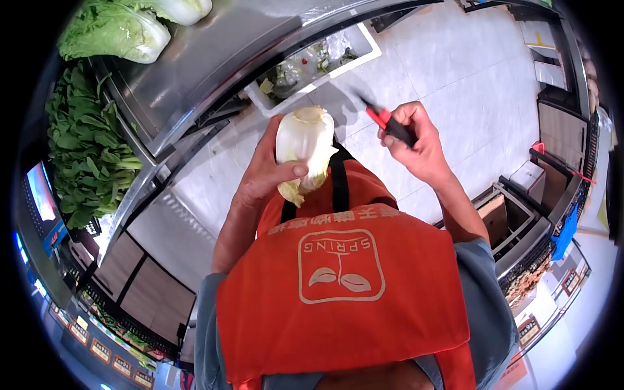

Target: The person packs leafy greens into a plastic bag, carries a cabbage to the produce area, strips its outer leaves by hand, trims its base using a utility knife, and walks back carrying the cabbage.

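Observation:
My left hand (268, 170) is wrapped round a white cabbage (304, 140), its cut base facing up and away from me, with a few yellowish leaf edges hanging at the lower end. To the right, my right hand (414, 140) grips a knife (392, 125) with a red and black handle. The knife's blade is blurred and points up and left, apart from the cabbage. Both hands are in front of the red apron (344, 292) that I wear.
Beyond the cabbage, a white bin (365, 57) on the floor holds leaf scraps and plastic. A metal counter (214, 45) at upper left bears more cabbages (123, 36). Leafy greens (88, 149) lie at the left. Crates and boxes (513, 208) stand at the right.

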{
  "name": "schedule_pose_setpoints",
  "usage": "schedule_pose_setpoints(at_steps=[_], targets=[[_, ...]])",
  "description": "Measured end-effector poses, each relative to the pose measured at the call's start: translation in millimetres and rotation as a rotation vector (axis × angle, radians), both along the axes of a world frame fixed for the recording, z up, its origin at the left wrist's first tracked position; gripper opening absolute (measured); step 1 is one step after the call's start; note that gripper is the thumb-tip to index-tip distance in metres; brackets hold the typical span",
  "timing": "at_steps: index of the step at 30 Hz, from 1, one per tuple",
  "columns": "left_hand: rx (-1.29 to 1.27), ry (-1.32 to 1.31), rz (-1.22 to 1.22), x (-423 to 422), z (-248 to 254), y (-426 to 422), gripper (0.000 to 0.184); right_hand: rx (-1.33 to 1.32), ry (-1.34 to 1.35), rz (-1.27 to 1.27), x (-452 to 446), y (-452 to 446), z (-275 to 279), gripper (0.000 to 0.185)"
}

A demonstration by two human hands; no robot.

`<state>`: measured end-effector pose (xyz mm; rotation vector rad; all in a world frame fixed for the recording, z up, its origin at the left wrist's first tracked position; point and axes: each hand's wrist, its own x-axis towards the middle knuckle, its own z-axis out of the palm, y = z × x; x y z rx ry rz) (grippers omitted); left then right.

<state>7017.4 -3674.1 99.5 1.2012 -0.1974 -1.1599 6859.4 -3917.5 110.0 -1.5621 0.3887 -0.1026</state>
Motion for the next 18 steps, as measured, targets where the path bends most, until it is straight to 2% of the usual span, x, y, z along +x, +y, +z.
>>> schedule_pose_setpoints(at_steps=[2, 3, 7, 10, 11, 18], targets=[[0.048, -0.116, -0.016, 0, -6, -4, 0.101, -0.291, 0.081, 0.166, -2, -8, 5, 0.021], [0.058, -0.147, -0.004, -1, -7, -6, 0.097, -0.372, 0.104, 0.210, -1, -8, 8, 0.031], [0.124, -0.133, -0.042, -4, -15, -4, 0.089, -0.730, -0.087, 0.389, 14, -6, 4, 0.050], [0.229, -0.330, -0.061, -7, -24, -1, 0.088, -0.806, -0.063, 0.383, 19, -3, -3, 0.043], [0.285, -0.495, -0.061, -8, -27, -2, 0.087, -0.797, -0.049, 0.372, 22, 0, -1, 0.041], [0.477, -0.689, -0.006, -11, -19, -13, 0.084, -0.842, -0.050, 0.365, 25, 10, -3, 0.048]])
